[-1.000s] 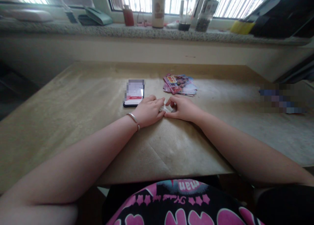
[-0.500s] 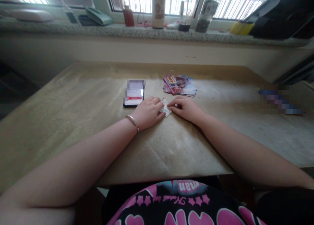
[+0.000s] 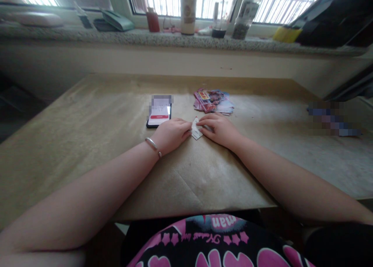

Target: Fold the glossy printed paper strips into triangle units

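A small folded piece of white paper (image 3: 196,131) lies on the table between my hands. It carries faint printing and has a red tip at its far corner. My left hand (image 3: 172,134), with a silver bangle at the wrist, is closed, its fingertips and thumb pinching the paper's left edge. From the other side, the fingers of my right hand (image 3: 218,129) curl onto the paper's right edge and press it, with the thumb close below. Just beyond the left hand lies a phone (image 3: 159,116) with a lit screen, partly blurred out.
Glossy printed cards (image 3: 214,101) are fanned in a loose pile behind the paper on the table (image 3: 180,185). A blurred bluish packet (image 3: 333,120) lies far right. Bottles and a red container (image 3: 152,20) line the stone windowsill (image 3: 169,38).
My left hand has slid slightly left and its fingers have drawn together, uncovering more of the paper's left side. The right-hand fingers have shifted a little on the paper.
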A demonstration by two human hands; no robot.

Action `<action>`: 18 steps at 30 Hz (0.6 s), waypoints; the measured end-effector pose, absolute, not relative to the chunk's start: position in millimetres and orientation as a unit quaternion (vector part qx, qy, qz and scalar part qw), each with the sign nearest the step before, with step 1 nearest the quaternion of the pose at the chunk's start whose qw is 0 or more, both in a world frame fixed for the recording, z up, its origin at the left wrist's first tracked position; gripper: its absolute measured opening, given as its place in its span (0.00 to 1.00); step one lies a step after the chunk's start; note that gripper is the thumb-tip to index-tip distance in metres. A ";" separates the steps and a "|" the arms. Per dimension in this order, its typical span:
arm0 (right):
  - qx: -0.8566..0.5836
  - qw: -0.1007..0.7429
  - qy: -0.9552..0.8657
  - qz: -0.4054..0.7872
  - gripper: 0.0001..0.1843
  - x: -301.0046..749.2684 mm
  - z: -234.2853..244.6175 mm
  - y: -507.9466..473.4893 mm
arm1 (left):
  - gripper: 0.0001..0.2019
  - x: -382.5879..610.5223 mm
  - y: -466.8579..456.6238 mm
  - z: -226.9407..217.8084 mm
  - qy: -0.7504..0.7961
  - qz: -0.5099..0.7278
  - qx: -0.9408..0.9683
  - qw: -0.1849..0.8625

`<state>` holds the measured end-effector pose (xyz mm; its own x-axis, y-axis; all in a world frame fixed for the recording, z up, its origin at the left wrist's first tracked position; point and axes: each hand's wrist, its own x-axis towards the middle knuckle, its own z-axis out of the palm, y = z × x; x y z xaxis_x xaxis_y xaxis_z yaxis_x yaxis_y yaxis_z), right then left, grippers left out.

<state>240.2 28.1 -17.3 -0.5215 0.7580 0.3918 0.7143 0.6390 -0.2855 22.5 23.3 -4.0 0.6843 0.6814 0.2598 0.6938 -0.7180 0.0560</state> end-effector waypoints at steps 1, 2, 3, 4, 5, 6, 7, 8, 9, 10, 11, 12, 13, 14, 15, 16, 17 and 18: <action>-0.429 0.247 -0.868 0.039 0.15 239.9 -17.4 28.0 | 0.11 23.2 23.7 -4.1 -0.376 -0.136 -0.917 0.017; -0.434 0.247 -0.865 0.034 0.15 239.6 -17.6 28.0 | 0.11 23.9 24.0 -4.2 -0.376 -0.141 -0.916 0.010; -0.439 0.246 -0.864 0.032 0.16 239.4 -18.0 28.2 | 0.11 24.4 24.4 -4.1 -0.377 -0.145 -0.915 0.004; -0.442 0.244 -0.862 0.030 0.16 239.3 -18.6 28.4 | 0.12 24.7 24.6 -4.0 -0.378 -0.147 -0.914 -0.002; -0.445 0.242 -0.862 0.030 0.16 239.2 -19.3 28.9 | 0.13 24.8 24.8 -3.7 -0.379 -0.147 -0.913 -0.006; -0.446 0.242 -0.861 0.031 0.16 239.2 -20.0 29.4 | 0.13 24.7 24.8 -3.3 -0.381 -0.146 -0.913 -0.008; -0.447 0.243 -0.861 0.032 0.16 239.3 -20.8 30.0 | 0.14 24.5 24.7 -2.8 -0.384 -0.143 -0.912 -0.008; -0.446 0.244 -0.860 0.035 0.16 239.3 -21.6 30.5 | 0.15 24.2 24.4 -2.2 -0.388 -0.140 -0.911 -0.009; -0.444 0.246 -0.861 0.040 0.16 239.4 -22.1 31.0 | 0.15 24.0 24.1 -1.5 -0.393 -0.137 -0.909 -0.008; -0.442 0.248 -0.861 0.044 0.16 239.4 -22.5 31.2 | 0.14 23.7 23.7 -0.8 -0.397 -0.134 -0.908 -0.008; -0.441 0.250 -0.861 0.048 0.16 239.4 -22.6 31.2 | 0.14 23.6 23.3 -0.1 -0.402 -0.131 -0.906 -0.008; -0.440 0.250 -0.861 0.050 0.16 239.4 -22.5 31.1 | 0.14 23.4 23.0 0.4 -0.408 -0.128 -0.904 -0.009; -0.438 0.249 -0.862 0.050 0.17 239.3 -22.4 30.8 | 0.14 23.3 22.8 0.9 -0.413 -0.124 -0.902 -0.011; -0.437 0.248 -0.863 0.049 0.17 239.1 -22.2 30.6 | 0.14 23.1 22.8 1.1 -0.413 -0.120 -0.903 -0.013; -0.435 0.246 -0.865 0.047 0.18 238.9 -22.1 30.5 | 0.15 22.8 22.9 1.2 -0.410 -0.117 -0.905 -0.017; -0.433 0.245 -0.866 0.045 0.18 238.7 -22.3 30.7 | 0.15 22.4 23.3 1.1 -0.403 -0.116 -0.907 -0.022; -0.431 0.245 -0.867 0.045 0.19 238.5 -22.8 31.1 | 0.16 21.7 23.9 0.9 -0.396 -0.118 -0.910 -0.027; -0.430 0.247 -0.867 0.045 0.19 238.4 -23.5 31.9 | 0.16 20.9 24.8 0.5 -0.387 -0.120 -0.913 -0.032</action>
